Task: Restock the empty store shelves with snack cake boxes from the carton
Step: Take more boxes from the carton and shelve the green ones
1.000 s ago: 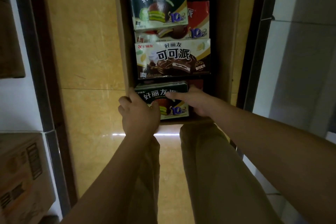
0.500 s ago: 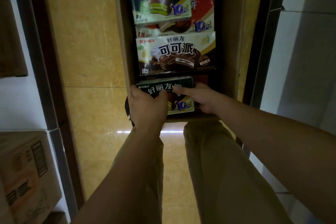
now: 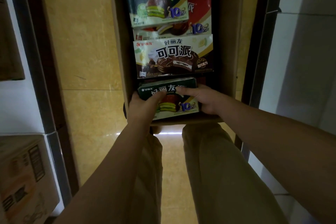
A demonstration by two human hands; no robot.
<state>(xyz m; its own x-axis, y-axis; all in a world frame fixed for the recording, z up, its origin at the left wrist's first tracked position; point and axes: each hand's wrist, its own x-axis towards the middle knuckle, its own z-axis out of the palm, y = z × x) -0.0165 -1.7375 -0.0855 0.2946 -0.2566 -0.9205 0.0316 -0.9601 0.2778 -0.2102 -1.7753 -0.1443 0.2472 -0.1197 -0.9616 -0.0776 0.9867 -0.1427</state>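
The left hand (image 3: 143, 107) and right hand (image 3: 205, 100) clamp curled fingers on 1 green snack cake box (image 3: 171, 108) at the carton's (image 3: 228, 56) near end. A brown cocoa box (image 3: 172, 56) lies just beyond, then a second green box (image 3: 158, 3) over a red box (image 3: 200, 9).

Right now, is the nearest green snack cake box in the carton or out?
In: nearest green snack cake box lies within the carton, left hand and right hand gripping it.

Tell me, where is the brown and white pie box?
Head view, centre: the brown and white box lies in the carton, just beyond the green box held by the left hand and right hand.
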